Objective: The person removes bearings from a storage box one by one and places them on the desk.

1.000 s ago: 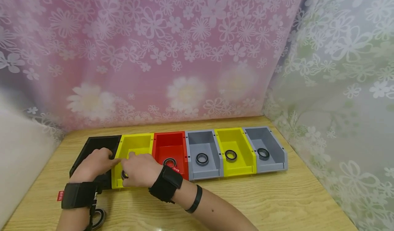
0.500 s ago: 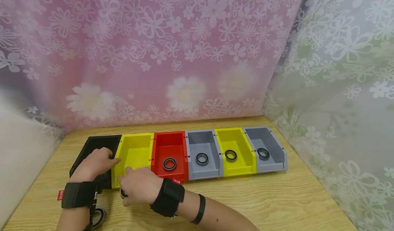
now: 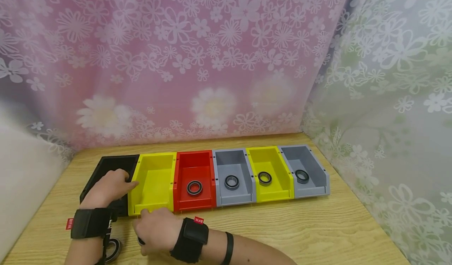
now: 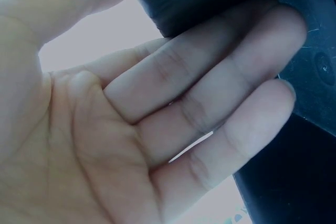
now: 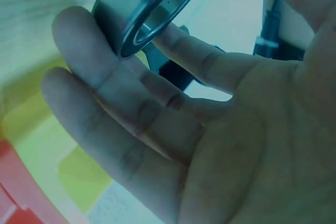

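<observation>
My left hand (image 3: 108, 188) rests over the black bin (image 3: 118, 163) at the left end of a joined row. In the left wrist view, its fingers lie along the dark wall and the thumb reaches the yellow edge, so the hand grips the shared side. With the thumb and fingers of my right hand (image 3: 157, 229) I hold a ball bearing (image 5: 119, 11), above the table before the left yellow bin (image 3: 155, 182). Mostly hidden by the hand in the head view, the bearing shows its steel ring plainly in the right wrist view. Another bearing (image 3: 117, 251) lies on the table beside my left wrist.
Rightward in the row, the red bin (image 3: 194, 172), grey bin (image 3: 231, 167), second yellow bin (image 3: 270, 163) and end grey bin (image 3: 298, 158) each contain one bearing. The wooden table (image 3: 300, 229) meets flowered curtains (image 3: 212, 61) behind and at the right.
My right hand has drawn back out of the left yellow bin towards me, bringing the bearing over its front edge. The left hand has stayed in place.
</observation>
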{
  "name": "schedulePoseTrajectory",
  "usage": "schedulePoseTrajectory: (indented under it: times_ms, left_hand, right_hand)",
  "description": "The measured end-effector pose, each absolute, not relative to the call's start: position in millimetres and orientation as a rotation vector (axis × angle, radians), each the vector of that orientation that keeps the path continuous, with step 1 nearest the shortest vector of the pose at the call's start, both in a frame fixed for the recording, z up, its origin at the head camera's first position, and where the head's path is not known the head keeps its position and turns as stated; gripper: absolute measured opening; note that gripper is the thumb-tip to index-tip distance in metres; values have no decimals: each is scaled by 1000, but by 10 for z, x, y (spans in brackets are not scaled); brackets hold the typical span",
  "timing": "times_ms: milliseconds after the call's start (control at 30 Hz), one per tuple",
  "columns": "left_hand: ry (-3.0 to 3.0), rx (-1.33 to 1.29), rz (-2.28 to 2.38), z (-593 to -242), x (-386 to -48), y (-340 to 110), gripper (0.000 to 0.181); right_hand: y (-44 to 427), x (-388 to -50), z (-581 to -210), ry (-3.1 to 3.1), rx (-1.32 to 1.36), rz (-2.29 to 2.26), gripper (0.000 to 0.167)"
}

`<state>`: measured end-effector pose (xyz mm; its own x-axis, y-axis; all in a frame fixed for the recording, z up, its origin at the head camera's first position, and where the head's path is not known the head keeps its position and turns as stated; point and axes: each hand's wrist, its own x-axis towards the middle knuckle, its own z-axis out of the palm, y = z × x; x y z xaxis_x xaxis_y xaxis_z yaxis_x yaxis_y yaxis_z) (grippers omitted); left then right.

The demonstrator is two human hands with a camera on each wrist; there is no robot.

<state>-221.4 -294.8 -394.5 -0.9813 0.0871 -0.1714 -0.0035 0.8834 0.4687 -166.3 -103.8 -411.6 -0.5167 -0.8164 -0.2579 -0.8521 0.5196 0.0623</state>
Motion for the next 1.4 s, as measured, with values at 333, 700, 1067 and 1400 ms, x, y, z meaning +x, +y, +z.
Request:
schedulePoseTrajectory:
  times_ms: [333, 700, 1067, 1400]
  left_hand:
    - [2876, 51, 692, -3932, -2216, -2935, 38]
    - [2882, 51, 677, -3943, -2216, -2936, 35]
    - [2882, 36, 679, -3939, -2217, -2927, 35]
    - [2890, 55, 684, -3943, -2213, -2930, 37]
  right_hand:
    - [-1045, -1586, -4296, 2490, -1425, 249, 35]
    - [-1064, -1565, -4382, 2459, -1432, 270, 40]
    - [-1058, -1569, -4399, 2459, -1450, 265, 39]
    - [-1052, -1543, -4399, 2472, -1476, 302, 39]
